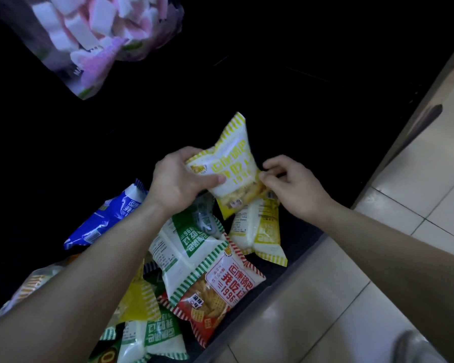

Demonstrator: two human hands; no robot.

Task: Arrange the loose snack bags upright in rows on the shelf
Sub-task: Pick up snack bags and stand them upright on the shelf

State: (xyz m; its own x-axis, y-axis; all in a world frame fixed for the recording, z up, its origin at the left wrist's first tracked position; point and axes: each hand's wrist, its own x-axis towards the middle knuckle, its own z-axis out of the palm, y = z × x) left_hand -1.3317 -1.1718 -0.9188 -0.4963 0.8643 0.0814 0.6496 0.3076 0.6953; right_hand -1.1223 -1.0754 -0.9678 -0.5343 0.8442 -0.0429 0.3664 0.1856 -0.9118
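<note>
Grip: left grip (178,179) clasped the yellow bag (231,163) by its left edge; right grip (291,182) pinched its right edge.
Position: tilted over the shelf (312,113), far of the loose pile (194,247).
Reason: probably steadying both sides to stand it upright.

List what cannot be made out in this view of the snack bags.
Shelf back, head view: darkness hides any rows.
Marshmallow bag: blurred, cut off by the top edge.
Held yellow bag: left hand covers its left side.
Orange bag: blurred, partly hidden by the left forearm.
</note>
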